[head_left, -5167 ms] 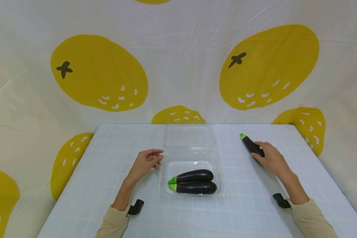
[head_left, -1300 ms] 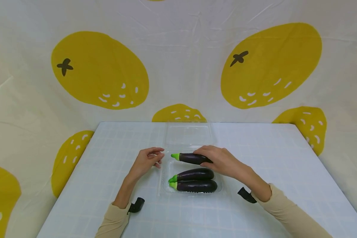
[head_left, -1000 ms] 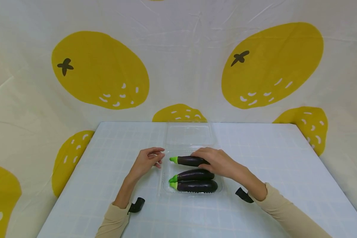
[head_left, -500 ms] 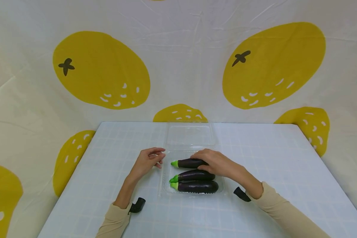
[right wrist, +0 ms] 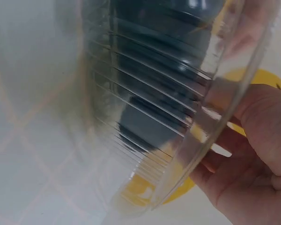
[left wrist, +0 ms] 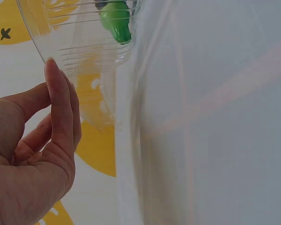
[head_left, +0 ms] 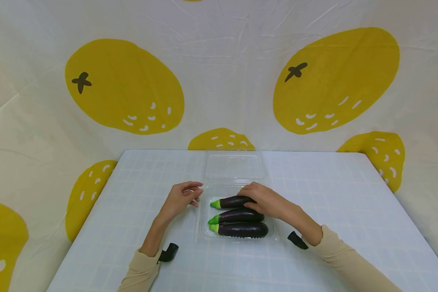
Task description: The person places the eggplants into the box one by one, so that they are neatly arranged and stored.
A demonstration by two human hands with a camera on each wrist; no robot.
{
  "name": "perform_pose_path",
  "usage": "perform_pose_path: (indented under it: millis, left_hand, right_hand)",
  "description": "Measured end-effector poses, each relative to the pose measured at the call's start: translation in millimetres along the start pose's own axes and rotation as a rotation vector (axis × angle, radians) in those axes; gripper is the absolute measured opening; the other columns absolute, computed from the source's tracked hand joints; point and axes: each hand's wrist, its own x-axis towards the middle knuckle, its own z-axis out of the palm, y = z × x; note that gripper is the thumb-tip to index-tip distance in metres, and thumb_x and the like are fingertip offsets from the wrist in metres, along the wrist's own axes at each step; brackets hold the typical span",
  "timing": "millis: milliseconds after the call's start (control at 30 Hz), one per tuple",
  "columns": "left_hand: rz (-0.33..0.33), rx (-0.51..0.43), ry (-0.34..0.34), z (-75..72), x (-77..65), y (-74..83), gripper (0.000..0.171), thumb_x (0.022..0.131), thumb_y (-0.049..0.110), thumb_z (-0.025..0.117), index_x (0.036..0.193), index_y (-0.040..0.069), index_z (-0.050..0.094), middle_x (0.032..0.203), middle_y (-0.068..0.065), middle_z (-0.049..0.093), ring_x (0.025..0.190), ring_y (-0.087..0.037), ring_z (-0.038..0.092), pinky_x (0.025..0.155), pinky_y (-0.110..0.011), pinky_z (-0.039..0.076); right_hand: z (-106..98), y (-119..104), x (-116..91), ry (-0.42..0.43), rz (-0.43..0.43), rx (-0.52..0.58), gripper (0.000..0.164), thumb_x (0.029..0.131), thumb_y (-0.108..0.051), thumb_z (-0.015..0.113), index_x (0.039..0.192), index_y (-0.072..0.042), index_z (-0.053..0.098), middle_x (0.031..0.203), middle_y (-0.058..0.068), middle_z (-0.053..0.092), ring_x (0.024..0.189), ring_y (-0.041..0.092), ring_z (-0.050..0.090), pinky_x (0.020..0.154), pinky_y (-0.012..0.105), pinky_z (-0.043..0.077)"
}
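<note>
Right hand (head_left: pixel 266 200) pinches the thick end of the far eggplant (head_left: pixel 230 202) between thumb and fingers. Eggplant lies in the box (head_left: pixel 274 228), stem toward 9 o'clock, long axis roughly 9–3; two others (head_left: pixel 241 215) at 6 o'clock, near parallel. Left hand (head_left: pixel 182 197), loosely bent, holds nothing; box contact unclear.

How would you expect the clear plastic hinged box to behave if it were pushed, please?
The clear plastic hinged box would probably flex, as its ribbed wall looks thin. It would likely slide rather than tip, being low and wide on the pale checked table. Its lid, folded back behind the base, might swing at the hinge.
</note>
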Motion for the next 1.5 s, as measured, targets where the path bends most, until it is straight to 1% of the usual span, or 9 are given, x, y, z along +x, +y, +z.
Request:
perform_pose_path:
  millis: [133,367,567,733,867,967,1167,1367,1500]
  left_hand:
    - [-0.004,0.000,0.003,0.6,-0.4,1.1,0.037,0.099,0.009,0.070,0.130,-0.011,0.063,0.107,-0.030,0.065,0.072,-0.017,0.068,0.067,-0.029,0.062]
    - [-0.015,0.004,0.003,0.8,-0.9,1.4,0.038,0.099,0.010,0.070,0.130,-0.011,0.062,0.109,-0.032,0.064,0.073,-0.018,0.068,0.067,-0.030,0.062]
    - [-0.008,0.016,0.000,-0.1,-0.1,0.8,0.038,0.100,0.011,0.069,0.130,-0.011,0.062,0.108,-0.031,0.065,0.071,-0.018,0.067,0.066,-0.029,0.062]
    - [0.009,0.055,0.014,-0.9,-0.8,3.6,0.037,0.102,0.014,0.067,0.130,-0.010,0.063,0.107,-0.031,0.066,0.071,-0.021,0.069,0.068,-0.029,0.063]
    - [-0.001,0.090,0.060,-1.3,0.0,10.0,0.037,0.103,0.015,0.065,0.129,-0.012,0.063,0.109,-0.031,0.068,0.079,-0.029,0.072,0.073,-0.030,0.063]
    - [0.003,0.082,0.088,-0.4,3.1,12.2,0.036,0.104,0.014,0.064,0.127,-0.013,0.064,0.111,-0.031,0.068,0.085,-0.034,0.072,0.077,-0.033,0.063]
    - [0.025,0.081,0.135,2.5,9.7,14.6,0.034,0.103,0.014,0.066,0.126,-0.011,0.065,0.112,-0.029,0.069,0.097,-0.041,0.070,0.085,-0.037,0.062]
    - [0.026,0.125,0.192,7.2,19.2,19.1,0.036,0.102,0.017,0.066,0.129,-0.008,0.064,0.112,-0.026,0.068,0.099,-0.038,0.069,0.090,-0.045,0.060]
    - [0.006,0.159,0.223,9.3,25.9,20.4,0.041,0.101,0.020,0.068,0.133,-0.005,0.062,0.114,-0.022,0.068,0.100,-0.036,0.069,0.090,-0.044,0.060]
  right_hand:
    - [1.8,1.4,-1.4,0.015,-0.015,-0.023,0.027,0.093,-0.002,0.075,0.120,-0.001,0.071,0.119,0.011,0.069,0.112,0.028,0.063,0.096,0.043,0.055]
    - [1.4,2.4,-5.3,0.045,0.001,-0.003,0.026,0.095,-0.004,0.073,0.120,-0.001,0.070,0.120,0.010,0.068,0.112,0.027,0.063,0.095,0.042,0.056]
    - [2.8,5.6,-10.2,0.106,0.043,0.007,0.025,0.097,-0.009,0.071,0.120,-0.001,0.070,0.120,0.009,0.068,0.112,0.027,0.065,0.093,0.043,0.057]
    - [2.7,9.9,-14.1,0.164,0.095,0.053,0.026,0.097,-0.010,0.072,0.121,-0.001,0.070,0.117,0.010,0.069,0.104,0.024,0.067,0.086,0.039,0.059]
    - [0.0,15.1,-17.1,0.241,0.119,0.127,0.024,0.096,-0.004,0.072,0.119,0.000,0.069,0.113,0.013,0.071,0.095,0.024,0.068,0.081,0.041,0.061]
    - [-1.7,20.2,-19.6,0.317,0.147,0.167,0.023,0.094,0.000,0.073,0.116,0.001,0.069,0.110,0.014,0.071,0.092,0.024,0.068,0.079,0.045,0.061]
    - [2.0,34.6,-20.4,0.450,0.176,0.189,0.022,0.093,0.001,0.074,0.113,0.004,0.068,0.107,0.015,0.070,0.093,0.027,0.066,0.077,0.048,0.061]
    - [5.1,49.4,-19.0,0.557,0.198,0.186,0.025,0.091,0.003,0.074,0.116,0.004,0.067,0.111,0.019,0.068,0.100,0.036,0.063,0.082,0.053,0.058]
    - [6.3,56.4,-17.0,0.608,0.237,0.195,0.029,0.090,0.003,0.075,0.118,0.004,0.067,0.114,0.020,0.066,0.103,0.042,0.062,0.087,0.056,0.056]
